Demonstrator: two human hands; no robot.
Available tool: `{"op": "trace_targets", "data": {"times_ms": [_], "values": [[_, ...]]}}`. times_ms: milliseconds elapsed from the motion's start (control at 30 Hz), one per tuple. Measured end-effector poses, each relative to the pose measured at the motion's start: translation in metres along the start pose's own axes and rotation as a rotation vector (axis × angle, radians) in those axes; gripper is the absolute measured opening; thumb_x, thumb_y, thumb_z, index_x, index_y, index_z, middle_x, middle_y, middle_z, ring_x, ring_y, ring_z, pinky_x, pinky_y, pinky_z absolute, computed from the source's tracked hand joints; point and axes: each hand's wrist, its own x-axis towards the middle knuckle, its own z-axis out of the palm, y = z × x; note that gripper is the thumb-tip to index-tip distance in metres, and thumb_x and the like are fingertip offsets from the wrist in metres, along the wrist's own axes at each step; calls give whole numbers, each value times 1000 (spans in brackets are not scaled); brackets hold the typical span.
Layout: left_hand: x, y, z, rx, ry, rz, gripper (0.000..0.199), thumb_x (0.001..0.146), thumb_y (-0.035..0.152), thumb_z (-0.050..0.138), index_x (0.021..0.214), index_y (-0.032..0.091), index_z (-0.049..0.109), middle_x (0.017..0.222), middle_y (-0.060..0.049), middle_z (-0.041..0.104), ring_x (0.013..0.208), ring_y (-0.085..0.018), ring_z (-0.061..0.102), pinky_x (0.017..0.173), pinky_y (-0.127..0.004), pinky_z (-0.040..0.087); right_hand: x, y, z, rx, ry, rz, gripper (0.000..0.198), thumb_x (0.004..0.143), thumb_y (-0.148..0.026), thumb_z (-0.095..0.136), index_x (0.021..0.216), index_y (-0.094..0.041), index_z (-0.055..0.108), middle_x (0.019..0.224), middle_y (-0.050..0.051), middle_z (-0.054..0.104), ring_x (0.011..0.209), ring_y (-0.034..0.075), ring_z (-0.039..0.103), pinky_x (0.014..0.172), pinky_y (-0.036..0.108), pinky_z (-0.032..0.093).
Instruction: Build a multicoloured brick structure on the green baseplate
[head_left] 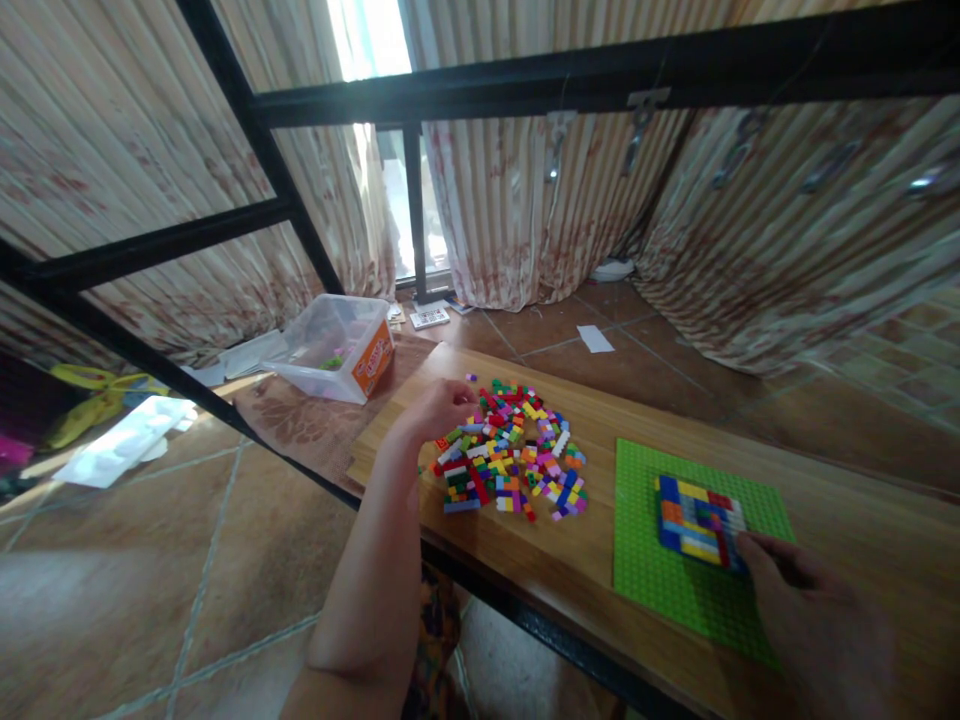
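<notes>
A pile of small coloured toy bricks [517, 450] lies on the wooden table. My left hand [444, 408] is at the pile's far left edge, its fingers curled together; what they hold, if anything, is hidden. To the right lies a green studded baseplate [637, 560]. On it sits a flat, roughly square toy brick build [697, 520] in blue, yellow, red, white and orange. My right hand [814, 600], slightly blurred, grips this build at its right edge, with the other fingers partly hidden behind the hand.
The wooden table [570, 550] has a dark metal front edge. Left of it, a clear plastic box [319, 375] with an orange label holds a few pieces. Black metal bars [480, 95] cross the view ahead. Curtains [510, 210] hang behind, and papers [595, 338] lie on the tiled floor.
</notes>
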Motion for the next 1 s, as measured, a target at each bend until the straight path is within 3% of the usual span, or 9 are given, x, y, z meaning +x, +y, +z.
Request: {"op": "trace_targets", "data": {"times_ms": [167, 400, 633, 800, 900, 1000], "values": [[2, 18, 19, 5, -65, 204, 20, 69, 25, 68, 87, 17, 73, 75, -1, 69, 68, -14, 61, 62, -22, 46, -2, -2, 1, 19, 35, -21, 49, 73, -61, 50, 92, -22, 74, 77, 11, 69, 61, 28, 58, 57, 40, 41], [-3, 50, 44, 368, -25, 195, 26, 67, 21, 70, 92, 21, 75, 92, -6, 72, 89, -24, 65, 79, -30, 49, -3, -7, 0, 14, 0, 35, 49, 73, -60, 52, 96, -23, 74, 67, 8, 65, 58, 26, 56, 56, 37, 40], [1, 29, 30, 226, -166, 236, 36, 64, 5, 58, 91, 20, 76, 85, -2, 74, 78, -18, 65, 70, -24, 48, -4, -6, 1, 62, 14, -35, 45, 71, -58, 51, 89, -23, 73, 82, 9, 70, 74, 29, 62, 64, 37, 42], [4, 29, 34, 281, -19, 193, 21, 77, 20, 59, 90, 20, 75, 90, -5, 74, 84, -19, 66, 77, -27, 48, -5, -8, 1, 69, 21, -20, 45, 71, -56, 52, 90, -22, 73, 84, 9, 71, 75, 28, 62, 64, 36, 42], [6, 41, 47, 396, 84, 181, 22, 83, 32, 57, 89, 19, 74, 90, -9, 72, 89, -23, 65, 82, -31, 48, -5, -7, 3, 83, 36, -38, 45, 72, -55, 52, 92, -21, 74, 83, 9, 71, 71, 25, 62, 63, 35, 42], [7, 52, 59, 508, 138, 163, 25, 84, 32, 54, 88, 17, 74, 90, -11, 71, 97, -26, 63, 89, -34, 46, -4, -4, 6, 132, 60, -81, 46, 73, -55, 53, 92, -19, 75, 83, 10, 73, 68, 24, 61, 63, 35, 43]]}}
